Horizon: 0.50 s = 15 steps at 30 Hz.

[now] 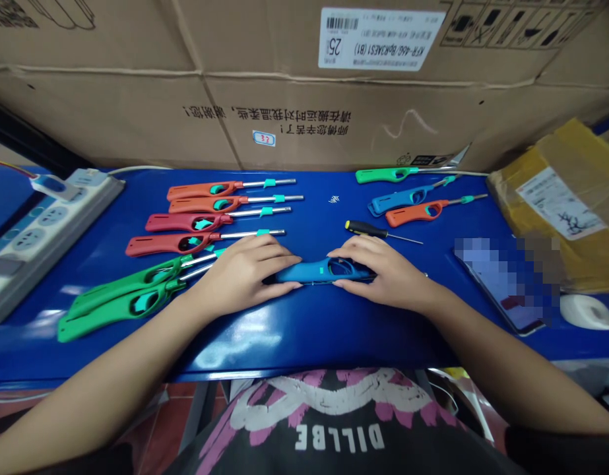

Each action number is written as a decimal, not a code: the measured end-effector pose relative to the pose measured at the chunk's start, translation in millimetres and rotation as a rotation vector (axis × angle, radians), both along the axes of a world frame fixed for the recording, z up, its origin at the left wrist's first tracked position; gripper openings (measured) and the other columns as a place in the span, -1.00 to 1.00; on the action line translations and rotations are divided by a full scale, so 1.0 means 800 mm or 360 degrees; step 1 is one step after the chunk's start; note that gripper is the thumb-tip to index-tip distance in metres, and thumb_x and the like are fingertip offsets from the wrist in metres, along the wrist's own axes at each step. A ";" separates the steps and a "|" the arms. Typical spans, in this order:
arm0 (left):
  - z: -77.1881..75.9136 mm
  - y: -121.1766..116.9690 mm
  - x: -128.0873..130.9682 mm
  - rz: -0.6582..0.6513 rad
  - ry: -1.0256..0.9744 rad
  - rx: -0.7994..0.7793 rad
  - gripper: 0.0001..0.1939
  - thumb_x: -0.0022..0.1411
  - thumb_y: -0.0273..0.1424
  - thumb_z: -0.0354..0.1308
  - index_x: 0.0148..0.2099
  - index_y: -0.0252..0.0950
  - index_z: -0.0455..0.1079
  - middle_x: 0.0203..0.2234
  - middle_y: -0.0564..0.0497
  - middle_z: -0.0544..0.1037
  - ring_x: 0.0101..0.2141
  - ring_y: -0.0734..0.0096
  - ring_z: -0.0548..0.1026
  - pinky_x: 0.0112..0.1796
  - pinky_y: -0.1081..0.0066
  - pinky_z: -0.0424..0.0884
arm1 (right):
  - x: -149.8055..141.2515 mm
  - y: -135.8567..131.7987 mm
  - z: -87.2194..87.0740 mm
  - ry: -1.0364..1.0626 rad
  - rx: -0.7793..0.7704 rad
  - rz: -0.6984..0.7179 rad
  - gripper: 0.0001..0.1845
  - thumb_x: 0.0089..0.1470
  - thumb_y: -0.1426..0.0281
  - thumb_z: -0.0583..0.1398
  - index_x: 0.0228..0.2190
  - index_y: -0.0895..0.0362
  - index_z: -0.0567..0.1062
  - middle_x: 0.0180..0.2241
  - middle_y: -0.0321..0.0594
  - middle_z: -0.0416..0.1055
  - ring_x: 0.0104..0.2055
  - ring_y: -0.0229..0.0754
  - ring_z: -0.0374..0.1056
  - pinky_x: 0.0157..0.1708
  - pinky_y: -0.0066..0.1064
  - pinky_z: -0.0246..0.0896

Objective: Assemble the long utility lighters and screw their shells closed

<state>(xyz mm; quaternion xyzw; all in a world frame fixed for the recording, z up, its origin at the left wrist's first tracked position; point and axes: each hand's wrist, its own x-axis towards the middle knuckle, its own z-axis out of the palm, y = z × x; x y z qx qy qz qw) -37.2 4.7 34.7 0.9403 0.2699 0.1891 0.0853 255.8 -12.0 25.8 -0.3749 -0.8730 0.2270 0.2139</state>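
Observation:
A blue long-necked lighter body [311, 272] lies low over the table, held level between both my hands. My left hand [242, 274] is closed on its handle end, thumb below and fingers above. Around the trigger-loop end, my right hand [393, 274] pinches with thumb and fingers. The loop shows no turquoise trigger, and a small turquoise bit sits on the body's side. My right hand covers most of the far end. Just beyond that hand rests a screwdriver [368, 229] with a black and yellow handle. Several tiny metal pieces [334, 198], perhaps screws, lie behind it.
Orange lighters [198, 191], red lighters [178, 244] and green lighters [123, 287] lie at left. Green [381, 175], blue [400, 200] and orange [413, 214] ones lie back right. A power strip [41, 231], phone [505, 284], white mouse [587, 311], taped box [561, 204] and large carton [284, 86] surround them.

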 end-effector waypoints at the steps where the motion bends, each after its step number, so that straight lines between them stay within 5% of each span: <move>1: 0.000 -0.001 0.001 0.0010 0.0022 -0.0009 -0.64 0.38 -0.16 0.17 0.09 -0.27 0.50 -0.11 -0.08 0.62 -0.13 0.22 0.51 -0.08 0.22 0.43 | 0.000 0.001 -0.001 -0.0020 0.0001 0.0009 -0.64 0.19 0.30 0.29 0.02 -0.01 0.46 -0.07 -0.15 0.46 0.00 -0.04 0.38 0.05 -0.11 0.28; 15: -0.002 -0.004 0.003 0.0074 0.0149 -0.0109 -0.67 0.36 -0.17 0.18 0.06 -0.22 0.52 -0.12 -0.07 0.58 -0.13 0.22 0.51 -0.11 0.26 0.43 | -0.002 0.001 -0.004 -0.0100 -0.0080 0.0039 -0.65 0.20 0.30 0.27 0.02 0.00 0.44 -0.02 -0.14 0.42 0.05 -0.04 0.35 0.07 -0.11 0.21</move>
